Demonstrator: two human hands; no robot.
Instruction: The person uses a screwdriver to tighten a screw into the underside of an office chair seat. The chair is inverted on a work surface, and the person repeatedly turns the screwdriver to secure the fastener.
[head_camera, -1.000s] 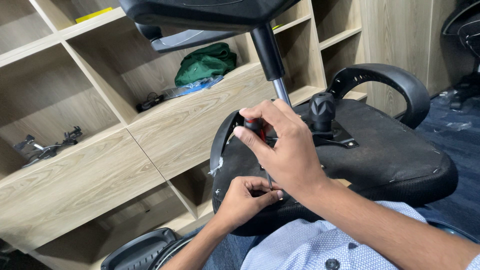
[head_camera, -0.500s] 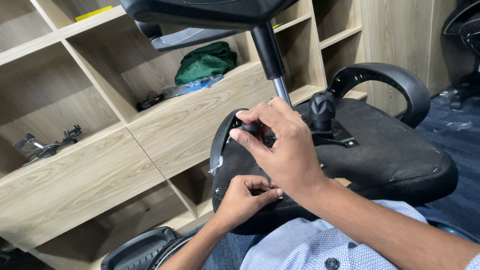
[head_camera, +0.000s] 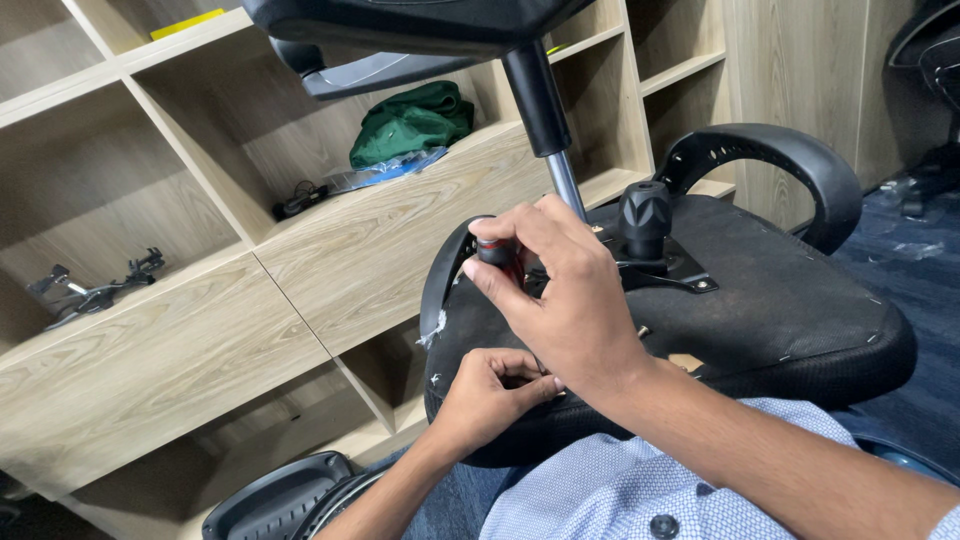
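Note:
An office chair lies overturned with the black underside of its seat (head_camera: 780, 310) facing up. My right hand (head_camera: 565, 290) grips a black-and-red screwdriver handle (head_camera: 497, 255) from above, the tool pointing down at the seat's near edge. My left hand (head_camera: 490, 395) sits just below, fingers pinched at the seat's edge where the tool's tip meets it; the tip itself is hidden. The chrome gas-lift column (head_camera: 562, 180) and a black round knob (head_camera: 645, 212) rise from the metal seat plate just behind my right hand.
A curved black armrest (head_camera: 790, 160) arches at the back right. Wooden shelves (head_camera: 330, 260) stand to the left, holding a green cloth (head_camera: 410, 120), cables and small black tools (head_camera: 95, 290). Another black armrest (head_camera: 275, 495) lies at bottom left.
My right hand has turned slightly on the screwdriver handle, the fingers shifting their hold. My left hand stays pinched at the seat's edge.

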